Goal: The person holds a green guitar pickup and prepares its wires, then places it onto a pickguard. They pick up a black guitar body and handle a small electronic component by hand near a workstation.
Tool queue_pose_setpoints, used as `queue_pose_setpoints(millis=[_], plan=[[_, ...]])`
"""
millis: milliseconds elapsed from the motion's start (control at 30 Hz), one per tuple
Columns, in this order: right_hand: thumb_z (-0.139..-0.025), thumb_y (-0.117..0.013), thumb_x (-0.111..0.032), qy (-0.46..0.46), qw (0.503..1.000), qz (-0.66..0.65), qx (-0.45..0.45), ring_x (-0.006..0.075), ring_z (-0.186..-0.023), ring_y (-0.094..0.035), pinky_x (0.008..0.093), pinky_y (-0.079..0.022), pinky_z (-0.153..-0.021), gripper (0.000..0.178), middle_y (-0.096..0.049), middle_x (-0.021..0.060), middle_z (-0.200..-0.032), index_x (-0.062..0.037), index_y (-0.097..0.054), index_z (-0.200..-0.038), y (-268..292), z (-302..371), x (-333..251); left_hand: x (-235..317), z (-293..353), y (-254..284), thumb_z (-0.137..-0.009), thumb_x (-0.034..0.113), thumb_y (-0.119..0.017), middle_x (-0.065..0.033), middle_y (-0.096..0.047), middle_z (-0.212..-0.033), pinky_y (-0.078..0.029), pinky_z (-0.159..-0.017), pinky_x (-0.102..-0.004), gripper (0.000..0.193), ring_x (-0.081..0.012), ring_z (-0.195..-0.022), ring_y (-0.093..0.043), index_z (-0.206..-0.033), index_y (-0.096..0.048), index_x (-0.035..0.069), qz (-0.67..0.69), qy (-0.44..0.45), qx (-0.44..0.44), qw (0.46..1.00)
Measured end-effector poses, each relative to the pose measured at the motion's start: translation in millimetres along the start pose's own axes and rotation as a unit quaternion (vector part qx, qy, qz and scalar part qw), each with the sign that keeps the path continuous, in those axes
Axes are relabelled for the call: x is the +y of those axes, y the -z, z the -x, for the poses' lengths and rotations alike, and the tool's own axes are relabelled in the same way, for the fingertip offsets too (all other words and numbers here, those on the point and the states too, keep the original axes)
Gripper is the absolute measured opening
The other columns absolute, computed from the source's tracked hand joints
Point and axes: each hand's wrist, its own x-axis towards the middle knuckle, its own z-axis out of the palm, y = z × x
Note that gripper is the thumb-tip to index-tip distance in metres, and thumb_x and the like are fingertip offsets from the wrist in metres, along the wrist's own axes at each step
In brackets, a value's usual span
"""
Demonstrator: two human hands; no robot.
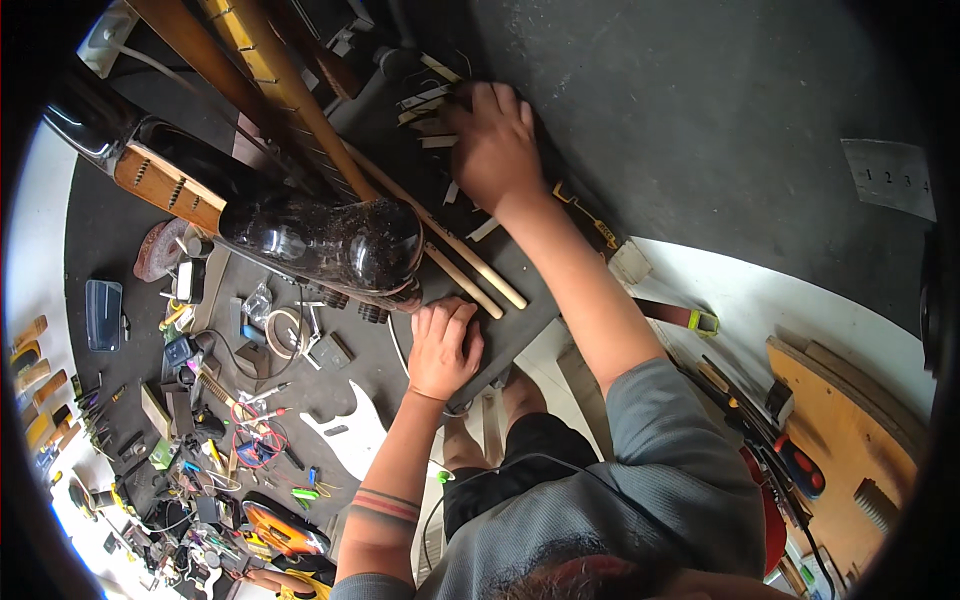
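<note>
Pale strips (437, 142) are strewn across the worktop (515, 325), right hand (495, 135) bent over them, grip can't be told; half-open left hand (443, 348) is planted by the glossy black instrument (320, 243), probably for bracing, nothing visibly held.

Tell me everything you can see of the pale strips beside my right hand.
The pale strips are short, narrow and flat-looking, cream to light tan, perhaps wood or card. They lie loosely at differing angles on the dark worktop, several bunched left of your right hand, one separate beside the forearm. The hand hides part of the bunch, so I can't tell whether the fingers touch or hold any.
</note>
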Motion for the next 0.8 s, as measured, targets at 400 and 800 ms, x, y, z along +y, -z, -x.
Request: queue_pose_setpoints(millis=[400,800], plan=[[-0.088,-0.069,-0.018,0.001,0.995,0.061,-0.076,0.0371,-0.137,-0.053,0.0524,-0.041,-0.114,0.046,-0.060,0.0164,-0.141,-0.0153,-0.068,-0.134,-41.0,-36.7,-26.3,-0.6,2.2,2.4,-0.084,0.006,-0.078,-0.0121,-0.065,-0.121,-0.047,-0.095,-0.0483,0.046,-0.0350,-0.111,-0.062,-0.127,-0.064,0.008,-0.007,0.007,-0.010,1.000],[-0.090,-0.067,-0.001,-0.090,0.994,-0.019,0.057,0.0364,-0.128,-0.059,0.0511,-0.045,-0.109,0.040,-0.063,0.0128,-0.135,-0.0097,-0.069,-0.129,45.0,44.0,-22.3,-2.2,-0.4,2.9,-0.082,0.003,-0.079,-0.0124,-0.065,-0.120,-0.046,-0.094,-0.0471,0.047,-0.0356,-0.111,-0.061,-0.126,-0.063,0.008,0.011,0.006,-0.004,1.000]])
